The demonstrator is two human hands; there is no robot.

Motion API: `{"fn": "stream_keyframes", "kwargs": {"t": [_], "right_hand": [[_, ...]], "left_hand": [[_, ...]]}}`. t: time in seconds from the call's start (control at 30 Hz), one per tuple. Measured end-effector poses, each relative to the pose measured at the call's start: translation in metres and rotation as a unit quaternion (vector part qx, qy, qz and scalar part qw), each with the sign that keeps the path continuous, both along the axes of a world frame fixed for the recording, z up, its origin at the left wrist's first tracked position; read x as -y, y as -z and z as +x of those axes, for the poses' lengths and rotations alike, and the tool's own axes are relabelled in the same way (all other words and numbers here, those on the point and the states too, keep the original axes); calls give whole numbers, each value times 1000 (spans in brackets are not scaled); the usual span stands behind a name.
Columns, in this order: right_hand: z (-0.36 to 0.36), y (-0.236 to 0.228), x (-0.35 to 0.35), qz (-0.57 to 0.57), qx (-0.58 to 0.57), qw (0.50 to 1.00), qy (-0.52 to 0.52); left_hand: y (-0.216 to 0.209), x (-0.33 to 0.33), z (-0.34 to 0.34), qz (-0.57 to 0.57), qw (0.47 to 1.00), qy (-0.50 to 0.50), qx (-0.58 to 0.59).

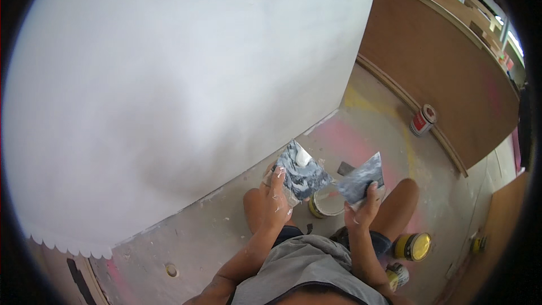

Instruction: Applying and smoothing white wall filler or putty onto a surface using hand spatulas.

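Observation:
My left hand [274, 199] is closed on a flat, roughly square putty plate [305, 179], smeared grey and white. A lump of white filler [303, 157] sits near its upper corner. White smears mark the fingers of that hand. In my right hand [364, 209] is a putty spreader [361, 181], a thin flat blade coated in pale grey, with the thumb pressed on its face. The two blades are close together at their near corners; whether they touch I cannot tell. Below and between them stands an open can [326, 202] with a yellow band, partly hidden by the plate.
A large white panel [186, 79] rises ahead and to the left. A brown board [440, 56] stands at the right, with a red and white can [423, 120] at its foot. Yellow-banded cans [413, 247] sit beside my right knee. Pink and yellow paint stains the concrete floor [372, 135].

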State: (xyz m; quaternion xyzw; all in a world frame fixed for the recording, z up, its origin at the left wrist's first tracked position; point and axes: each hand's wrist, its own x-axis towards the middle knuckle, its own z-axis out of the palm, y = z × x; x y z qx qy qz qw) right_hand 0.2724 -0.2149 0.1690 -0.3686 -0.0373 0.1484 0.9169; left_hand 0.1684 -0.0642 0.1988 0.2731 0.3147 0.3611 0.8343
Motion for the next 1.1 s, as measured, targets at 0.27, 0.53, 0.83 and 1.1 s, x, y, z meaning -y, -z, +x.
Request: {"fn": "stream_keyframes", "kwargs": {"t": [0.27, 0.53, 0.83, 1.1], "right_hand": [[-5, -5, -4, -95, 35, 991, -89], [97, -4, 4, -84, 81, 993, -5], [138, 13, 26, -231, 703, 643, -195], [133, 137, 52, -433, 185, 750, -465]], "left_hand": [[13, 27, 14, 464, 878, 14, -113], [51, 54, 13, 712, 660, 156, -182], [71, 91, 35, 620, 735, 28, -274], [167, 88, 40, 470, 877, -91, 43]]}}
